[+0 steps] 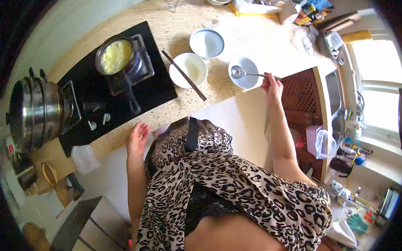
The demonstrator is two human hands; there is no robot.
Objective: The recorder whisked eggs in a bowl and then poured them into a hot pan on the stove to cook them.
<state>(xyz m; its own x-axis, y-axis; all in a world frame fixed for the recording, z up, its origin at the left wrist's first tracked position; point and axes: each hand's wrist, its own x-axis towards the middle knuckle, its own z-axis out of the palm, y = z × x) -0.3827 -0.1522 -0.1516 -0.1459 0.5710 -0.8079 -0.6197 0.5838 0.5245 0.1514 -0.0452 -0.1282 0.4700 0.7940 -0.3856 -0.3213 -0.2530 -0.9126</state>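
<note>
My right hand (273,86) grips the handle of a metal ladle (238,72), its bowl resting over a white bowl (244,84) near the counter's front edge. My left hand (137,138) holds nothing, its fingers loosely spread beside the counter edge in front of the stove. On the black gas hob (90,86), a frying pan (101,67) contains yellow, egg-like food (116,57); its dark handle (131,98) points towards me. Dark chopsticks (185,75) lie across a second white bowl (200,64) with a little liquid inside. Behind it stands a blue-rimmed dish (207,43).
A tall stacked steamer pot (38,113) occupies the hob's left side. A white cloth (85,158) hangs over the counter edge below it. To the right are a lattice cabinet door (301,92), a sink (333,91) and a pink bin (312,141) with a plastic bag.
</note>
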